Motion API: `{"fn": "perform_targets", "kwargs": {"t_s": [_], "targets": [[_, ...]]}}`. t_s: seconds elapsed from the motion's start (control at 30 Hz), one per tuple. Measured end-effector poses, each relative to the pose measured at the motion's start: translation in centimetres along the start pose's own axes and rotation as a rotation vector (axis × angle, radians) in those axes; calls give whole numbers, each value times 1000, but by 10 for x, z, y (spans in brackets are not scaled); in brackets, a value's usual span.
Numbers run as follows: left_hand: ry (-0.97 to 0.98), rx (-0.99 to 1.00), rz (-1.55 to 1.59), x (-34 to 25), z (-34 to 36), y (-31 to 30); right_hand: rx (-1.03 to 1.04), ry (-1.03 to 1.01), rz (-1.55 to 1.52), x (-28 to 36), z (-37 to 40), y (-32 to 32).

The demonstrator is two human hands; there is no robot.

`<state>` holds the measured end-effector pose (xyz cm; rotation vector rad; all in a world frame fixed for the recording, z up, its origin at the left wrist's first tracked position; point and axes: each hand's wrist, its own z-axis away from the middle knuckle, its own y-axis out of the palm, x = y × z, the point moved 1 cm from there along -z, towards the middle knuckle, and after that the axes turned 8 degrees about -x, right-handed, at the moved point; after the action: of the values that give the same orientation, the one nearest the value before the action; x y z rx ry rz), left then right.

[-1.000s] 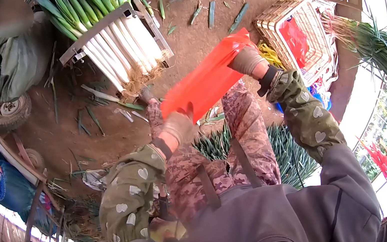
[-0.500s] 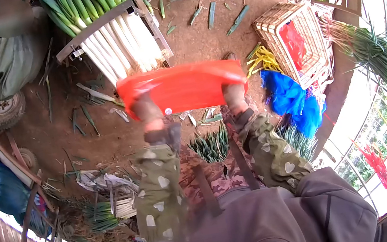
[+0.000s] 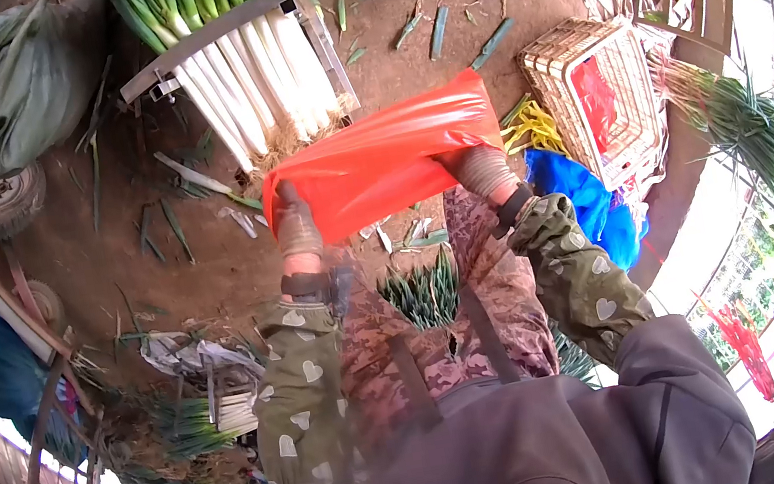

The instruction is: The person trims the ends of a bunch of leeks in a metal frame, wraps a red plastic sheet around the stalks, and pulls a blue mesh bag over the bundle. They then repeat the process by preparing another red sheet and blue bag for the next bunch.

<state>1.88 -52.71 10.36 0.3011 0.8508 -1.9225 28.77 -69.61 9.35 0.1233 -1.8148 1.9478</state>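
That rack of leeks (image 3: 251,71) is the big thing here: long smooth white shanks with shaggy roots over the dirt floor. Just below it, the orange plastic bag (image 3: 384,156) is up in the air in front of you. It's thin, glossy, crinkly film pulled between both hands. I'd keep the pull even so it doesn't tear or slide off those knit gloves. The woven basket (image 3: 549,79) sits off right. Your left hand (image 3: 296,228) has its fingers pinched on the bag's left edge. Your right hand (image 3: 480,169) carries the other end, fingers buried in plastic.
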Motion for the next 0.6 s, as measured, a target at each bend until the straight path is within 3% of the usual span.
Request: {"fn": "perform_targets", "kwargs": {"t_s": [0.07, 0.1, 0.2, 0.23, 0.33, 0.37, 0.43, 0.5, 0.57, 0.6], "targets": [[35, -4, 11, -16, 1, 4, 146, 28, 95, -5, 9, 9], [76, -6, 10, -19, 3, 8, 644, 118, 297, 16, -29, -32], [333, -6, -36, -12, 17, 18, -493, 1224, -1511, -7, -14, 49], [422, -7, -61, -13, 25, 20, -411, 1679, -1257, -5, -29, 41], [309, -70, 137, -34, 41, 15, -625, 1660, -1116, 15, -49, 27], [237, -138, 56, 22, 10, 11, -545, 1631, -890, 21, -55, 16], [222, -9, -108, 21, 20, -5, -368, 1366, -661, 23, -52, 5], [393, 3, -197, 23, 35, -12, -179, 1170, -430, 22, -52, 2], [750, -100, -212, 39, 44, -4, -212, 799, -319, 43, -59, -19], [687, -128, -264, 55, 26, -7, -228, 615, -261, 52, -60, -28]]}}
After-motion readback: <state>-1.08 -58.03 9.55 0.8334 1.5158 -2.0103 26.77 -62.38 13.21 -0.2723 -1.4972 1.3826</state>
